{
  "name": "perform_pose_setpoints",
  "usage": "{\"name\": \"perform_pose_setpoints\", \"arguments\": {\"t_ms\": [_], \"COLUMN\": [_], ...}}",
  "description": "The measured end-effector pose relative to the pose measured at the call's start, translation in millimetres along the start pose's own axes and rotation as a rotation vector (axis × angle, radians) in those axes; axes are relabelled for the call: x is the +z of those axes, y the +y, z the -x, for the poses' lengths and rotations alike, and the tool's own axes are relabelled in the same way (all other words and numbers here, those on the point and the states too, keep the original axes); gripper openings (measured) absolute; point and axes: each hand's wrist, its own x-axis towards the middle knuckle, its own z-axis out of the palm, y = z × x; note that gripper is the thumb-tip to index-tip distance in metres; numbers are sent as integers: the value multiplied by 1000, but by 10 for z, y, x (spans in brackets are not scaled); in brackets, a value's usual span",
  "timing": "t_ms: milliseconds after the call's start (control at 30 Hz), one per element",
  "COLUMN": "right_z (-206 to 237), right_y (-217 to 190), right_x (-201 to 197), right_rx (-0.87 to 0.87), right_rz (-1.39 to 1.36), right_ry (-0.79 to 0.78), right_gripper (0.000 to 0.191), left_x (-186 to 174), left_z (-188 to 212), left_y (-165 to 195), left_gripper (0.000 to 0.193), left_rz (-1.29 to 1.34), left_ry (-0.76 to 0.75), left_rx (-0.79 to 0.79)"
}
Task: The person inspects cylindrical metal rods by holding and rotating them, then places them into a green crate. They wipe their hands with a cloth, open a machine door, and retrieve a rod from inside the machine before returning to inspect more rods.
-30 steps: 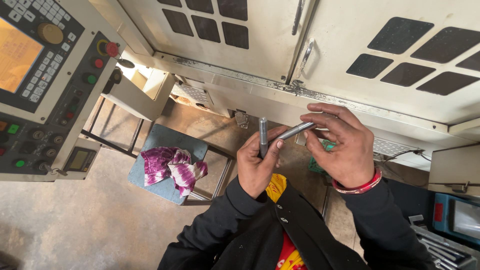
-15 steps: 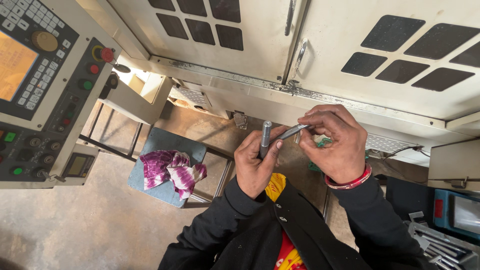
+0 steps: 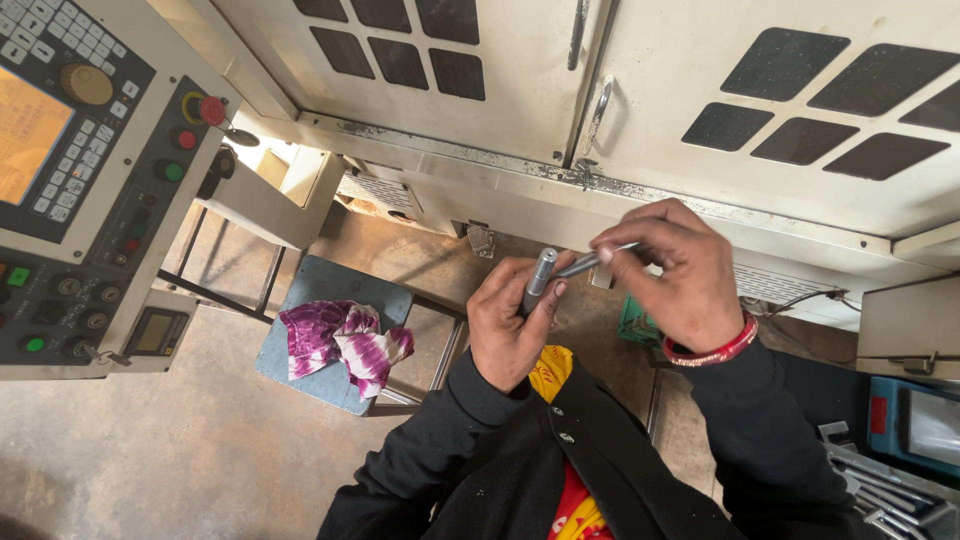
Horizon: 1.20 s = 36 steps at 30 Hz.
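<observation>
We hold a short metal cylinder upright in our left hand, fingers wrapped around it, before the machine's closed doors. Our right hand pinches a thin metal rod whose tip meets the cylinder's top, not visibly inserted. A purple cloth lies on the stool nearby.

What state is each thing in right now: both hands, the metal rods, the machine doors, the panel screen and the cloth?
left hand: shut on upright metal rod
right hand: shut on thin metal rod, its tip against the upright one
machine doors: closed
control panel screen: lit, orange
purple-and-white cloth: crumpled, lying on blue stool
</observation>
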Motion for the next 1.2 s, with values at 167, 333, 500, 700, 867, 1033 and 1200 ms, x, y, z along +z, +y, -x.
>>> {"name": "perform_pose_setpoints", "arguments": {"t_ms": [167, 333, 500, 700, 867, 1033, 1200], "right_z": [-60, -57, -11, 112, 170, 271, 150], "right_y": [88, 31, -97, -90, 112, 255, 393], "right_x": [-62, -136, -83, 162, 286, 261, 241], "right_rx": [154, -132, -206, -431, -628, -550, -55], "right_rz": [-209, -22, 153, 353, 458, 398, -66], "right_ry": [3, -154, -74, 238, 360, 363, 230], "right_gripper": [14, 26, 32, 34, 28, 10, 7], "left_x": [-11, -56, -35, 33, 78, 68, 55], "left_z": [-16, -31, -41, -18, 11, -9, -7], "left_y": [28, 40, 18, -124, -282, -361, -419], "left_gripper": [30, 32, 31, 24, 29, 34, 35], "left_rz": [14, -37, -61, 225, 481, 762, 905], "left_ry": [-13, -27, -13, 29, 32, 74, 67], "left_rx": [-72, -17, 4, -218, -428, -564, -688]}}
